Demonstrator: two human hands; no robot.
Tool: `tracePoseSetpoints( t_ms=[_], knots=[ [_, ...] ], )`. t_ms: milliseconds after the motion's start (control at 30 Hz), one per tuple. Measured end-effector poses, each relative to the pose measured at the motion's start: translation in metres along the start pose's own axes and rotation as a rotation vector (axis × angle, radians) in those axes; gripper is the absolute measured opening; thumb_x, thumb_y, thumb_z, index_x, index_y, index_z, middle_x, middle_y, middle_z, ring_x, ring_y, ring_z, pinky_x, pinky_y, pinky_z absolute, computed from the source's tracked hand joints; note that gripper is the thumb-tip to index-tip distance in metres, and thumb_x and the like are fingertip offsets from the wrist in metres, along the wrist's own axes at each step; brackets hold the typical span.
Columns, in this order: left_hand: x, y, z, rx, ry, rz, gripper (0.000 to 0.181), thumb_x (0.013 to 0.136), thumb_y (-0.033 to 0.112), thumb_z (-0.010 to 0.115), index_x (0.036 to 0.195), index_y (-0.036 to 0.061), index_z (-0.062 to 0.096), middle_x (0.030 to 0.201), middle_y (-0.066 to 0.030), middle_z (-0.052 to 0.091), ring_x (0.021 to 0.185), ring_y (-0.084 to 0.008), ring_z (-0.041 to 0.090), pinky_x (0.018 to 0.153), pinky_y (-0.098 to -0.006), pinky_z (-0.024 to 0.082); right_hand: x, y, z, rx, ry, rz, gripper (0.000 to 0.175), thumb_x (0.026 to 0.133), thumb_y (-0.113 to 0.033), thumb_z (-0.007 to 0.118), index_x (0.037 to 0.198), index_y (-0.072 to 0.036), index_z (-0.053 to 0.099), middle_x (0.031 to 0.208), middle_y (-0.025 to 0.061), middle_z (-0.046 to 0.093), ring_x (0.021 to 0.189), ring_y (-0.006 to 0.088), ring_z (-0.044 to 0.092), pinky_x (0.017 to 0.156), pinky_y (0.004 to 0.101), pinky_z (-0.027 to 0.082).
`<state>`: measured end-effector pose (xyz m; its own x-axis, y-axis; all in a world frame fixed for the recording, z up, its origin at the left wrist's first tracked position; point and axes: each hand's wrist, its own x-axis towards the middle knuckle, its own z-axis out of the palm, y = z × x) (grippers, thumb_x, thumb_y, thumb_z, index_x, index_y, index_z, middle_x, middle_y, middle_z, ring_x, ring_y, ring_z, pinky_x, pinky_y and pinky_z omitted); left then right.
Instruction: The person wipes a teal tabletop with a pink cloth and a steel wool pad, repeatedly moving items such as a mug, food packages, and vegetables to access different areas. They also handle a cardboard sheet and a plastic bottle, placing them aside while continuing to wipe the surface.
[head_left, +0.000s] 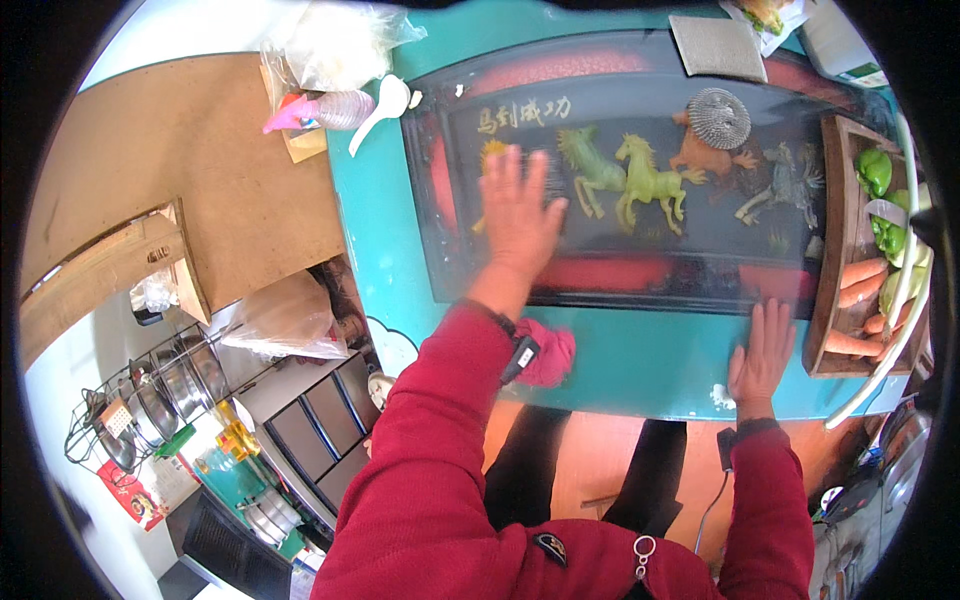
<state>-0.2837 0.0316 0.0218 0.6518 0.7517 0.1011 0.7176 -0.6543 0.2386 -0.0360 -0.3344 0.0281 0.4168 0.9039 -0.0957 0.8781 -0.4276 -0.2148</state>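
Note:
A framed relief panel of galloping horses (697, 274), dark with red strips and gold writing, lies on the turquoise table (637, 352). My left hand (517, 206) is spread flat over the panel's left part and covers much of a yellow horse. A blurred grey patch shows beside its fingers; I cannot tell what it is. My right hand (759, 360) rests palm down at the panel's front edge, fingertips on the frame, holding nothing. A steel wire scrubber (718, 118) sits on the panel over an orange horse. Beside my left wrist is a crumpled pink cloth (551, 352).
A wooden tray (832, 247) of carrots and green peppers stands at the right, with a long pale stalk (892, 360) across it. A grey pad (718, 49) lies at the back. A white spoon (382, 109) and pink-topped bottle (341, 110) are at the back left.

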Motion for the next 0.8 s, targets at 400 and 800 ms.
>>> tracePoseSetpoints(
  t_ms=[400, 800],
  knots=[
    [0.161, -0.067, 0.008, 0.11, 0.077, -0.126, 0.06, 0.097, 0.032, 0.066, 0.151, 0.0149, 0.047, 0.161, -0.0222, 0.034, 0.15, -0.0423, 0.029, 0.122, -0.0532, 0.026, -0.001, 0.004, 0.004, -0.036, 0.042, -0.042, 0.064, 0.096, -0.03, 0.043, 0.155, -0.005, 0.038, 0.164, 0.0177, 0.033, 0.155, 0.0383, 0.022, 0.126, 0.0554, 0.01],
    [-0.038, -0.149, -0.055, 0.123, -0.027, -0.305, 0.06, 0.094, 0.024, 0.068, 0.148, 0.0067, 0.049, 0.159, -0.0249, 0.035, 0.147, -0.0474, 0.031, 0.121, -0.0518, 0.029, 0.002, -0.003, 0.002, -0.076, 0.063, -0.04, 0.064, 0.097, -0.027, 0.041, 0.156, -0.005, 0.037, 0.165, 0.0161, 0.032, 0.156, 0.0371, 0.021, 0.126, 0.0528, 0.01]
  ],
)
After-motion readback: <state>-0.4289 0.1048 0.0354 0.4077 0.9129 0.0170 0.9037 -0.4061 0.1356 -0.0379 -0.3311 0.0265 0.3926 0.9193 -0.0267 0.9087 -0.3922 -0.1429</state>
